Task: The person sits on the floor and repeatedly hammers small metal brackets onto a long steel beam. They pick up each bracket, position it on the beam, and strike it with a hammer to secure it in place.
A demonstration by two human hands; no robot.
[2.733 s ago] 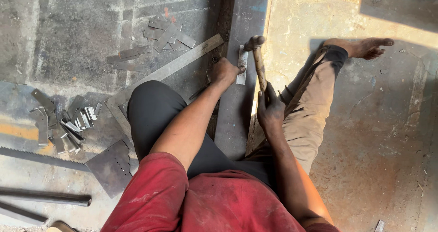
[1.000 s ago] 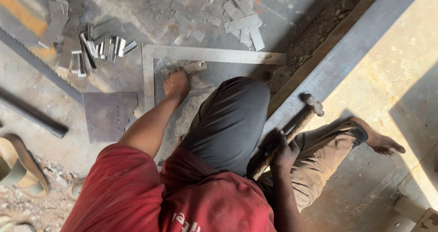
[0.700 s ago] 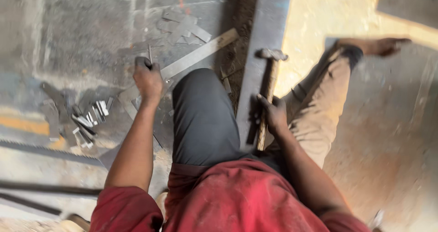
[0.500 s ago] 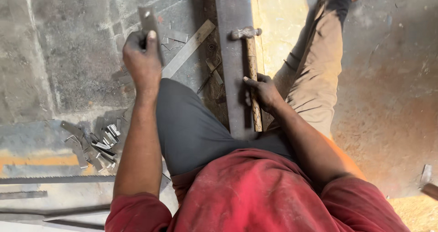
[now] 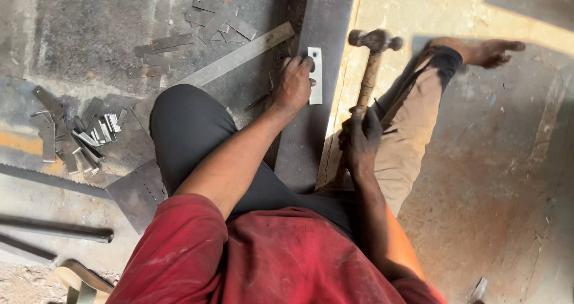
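My left hand (image 5: 294, 84) rests on a small flat metal strip (image 5: 315, 75) and holds it down on a long dark steel beam (image 5: 317, 71) that runs away from me between my legs. My right hand (image 5: 359, 138) grips the wooden handle of a hammer (image 5: 369, 71). The hammer's steel head is raised just to the right of the strip, over the beam's edge. I sit on the floor in a red shirt with my legs on either side of the beam.
A pile of small cut metal strips (image 5: 75, 133) lies at the left, with more strips (image 5: 209, 17) at the top. A long flat bar (image 5: 239, 56) lies diagonally by my left knee. A perforated plate (image 5: 139, 190), a saw blade (image 5: 48, 177) and a rod (image 5: 57, 229) lie lower left.
My left hand reached out to the floor at the left, came back with a metal strip and set it on the beam. The hammer stayed in my right hand.
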